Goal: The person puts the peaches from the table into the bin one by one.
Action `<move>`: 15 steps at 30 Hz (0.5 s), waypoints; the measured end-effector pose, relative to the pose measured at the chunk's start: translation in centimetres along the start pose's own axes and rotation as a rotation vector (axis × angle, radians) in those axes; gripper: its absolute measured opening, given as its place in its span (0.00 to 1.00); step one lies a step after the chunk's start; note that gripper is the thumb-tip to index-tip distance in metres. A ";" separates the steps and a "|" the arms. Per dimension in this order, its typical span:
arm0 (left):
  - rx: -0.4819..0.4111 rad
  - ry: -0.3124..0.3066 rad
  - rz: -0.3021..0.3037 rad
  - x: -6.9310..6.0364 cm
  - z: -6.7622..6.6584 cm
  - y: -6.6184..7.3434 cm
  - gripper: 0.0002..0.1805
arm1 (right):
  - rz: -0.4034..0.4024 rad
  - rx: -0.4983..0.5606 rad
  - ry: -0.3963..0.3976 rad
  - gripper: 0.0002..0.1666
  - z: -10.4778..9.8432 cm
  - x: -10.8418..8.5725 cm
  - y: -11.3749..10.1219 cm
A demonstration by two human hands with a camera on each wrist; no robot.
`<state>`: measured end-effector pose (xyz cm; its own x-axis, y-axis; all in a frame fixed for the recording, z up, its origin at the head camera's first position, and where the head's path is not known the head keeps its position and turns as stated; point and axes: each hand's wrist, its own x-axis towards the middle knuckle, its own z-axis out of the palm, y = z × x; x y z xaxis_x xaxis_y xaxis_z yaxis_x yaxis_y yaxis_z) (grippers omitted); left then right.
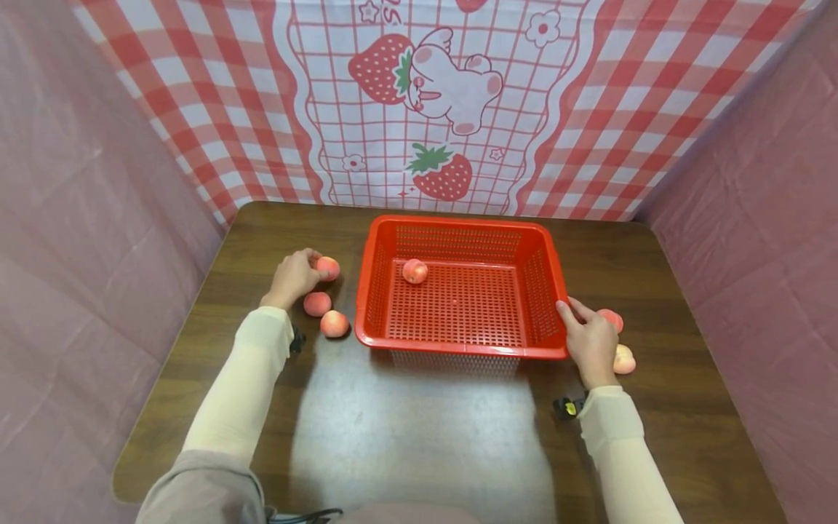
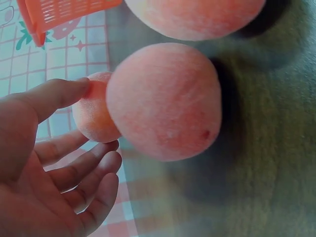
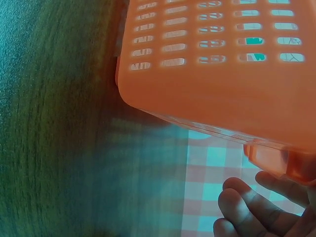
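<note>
Apparently it's early: the left hand pinches a peach, two loose peaches lying nearer the body than its fingertips. To their right, a lone peach is already in the basket. The right hand grips its rim, two uncollected peaches just right of its fingers.

Head view: right hand partly covers 2: upper right peach, lower right peach. Most of its fingers hidden there too. Cloth lettering cut at top edge, unreadable. Left wrist view: pinched peach partly behind nearer peach; top peach and red basket cropped. Right wrist view: basket, hand run off frame.
</note>
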<state>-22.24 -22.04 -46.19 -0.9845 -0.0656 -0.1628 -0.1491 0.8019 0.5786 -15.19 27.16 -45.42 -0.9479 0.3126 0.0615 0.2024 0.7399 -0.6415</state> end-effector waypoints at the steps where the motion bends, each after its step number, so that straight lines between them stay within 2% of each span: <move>1: 0.003 0.013 0.008 0.0 0.0 0.1 0.27 | 0.000 0.000 0.001 0.29 0.0 0.0 0.0; 8: 0.032 0.067 0.042 0.1 -0.3 0.6 0.28 | -0.002 -0.001 0.005 0.28 0.0 0.0 0.0; 15: -0.012 0.066 0.014 0.0 -0.6 1.2 0.28 | 0.029 -0.005 -0.030 0.31 -0.2 0.1 -0.3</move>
<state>-22.48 -21.41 -45.01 -0.9903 -0.0940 -0.1020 -0.1363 0.7956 0.5903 -15.28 27.08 -45.11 -0.9486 0.3160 0.0193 0.2313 0.7335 -0.6391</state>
